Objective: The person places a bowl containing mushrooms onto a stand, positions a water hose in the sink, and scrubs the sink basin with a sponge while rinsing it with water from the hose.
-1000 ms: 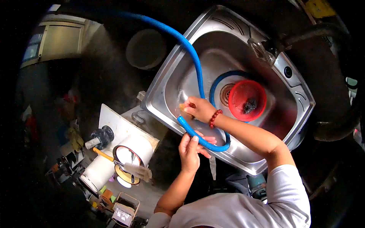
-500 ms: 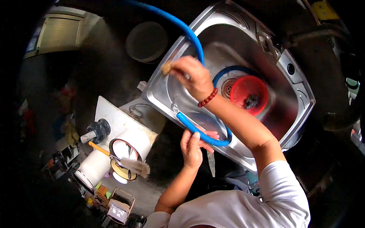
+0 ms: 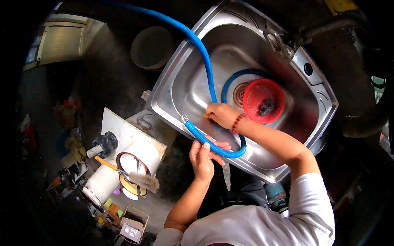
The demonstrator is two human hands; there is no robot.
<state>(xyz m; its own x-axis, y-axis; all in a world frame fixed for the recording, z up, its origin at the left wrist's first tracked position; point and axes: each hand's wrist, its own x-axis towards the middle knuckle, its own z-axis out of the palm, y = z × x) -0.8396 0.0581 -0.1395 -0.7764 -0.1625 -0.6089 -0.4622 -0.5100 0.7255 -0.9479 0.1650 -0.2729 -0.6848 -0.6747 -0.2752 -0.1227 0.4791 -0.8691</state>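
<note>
My left hand (image 3: 201, 162) is at the near rim of the steel sink (image 3: 162, 96). Its thumb lies on top of a ribbed blue hose (image 3: 213, 148) and its fingers pass beneath. Clear water (image 3: 184, 118) runs from the hose's end inside the basin. Down in the basin, my right hand (image 3: 223, 115) is closed round a small tan lump (image 3: 205, 116), mostly hidden by the fingers and blurred; I cannot tell its material. A red plastic bowl (image 3: 251, 102) with a dark clump (image 3: 266, 106) in it sits beside the drain (image 3: 239, 95), right of this hand.
More of the hose (image 3: 197, 41) crosses the sink's far left rim. Left of the sink stand a white board (image 3: 113, 119), white cylindrical containers (image 3: 145, 153) and a brush (image 3: 143, 180). A round tub (image 3: 152, 47) is on the dark floor behind.
My right hand has come down from above the sink's left side into the basin, toward the right. The left hand keeps its hold on the hose. The view has shifted slightly.
</note>
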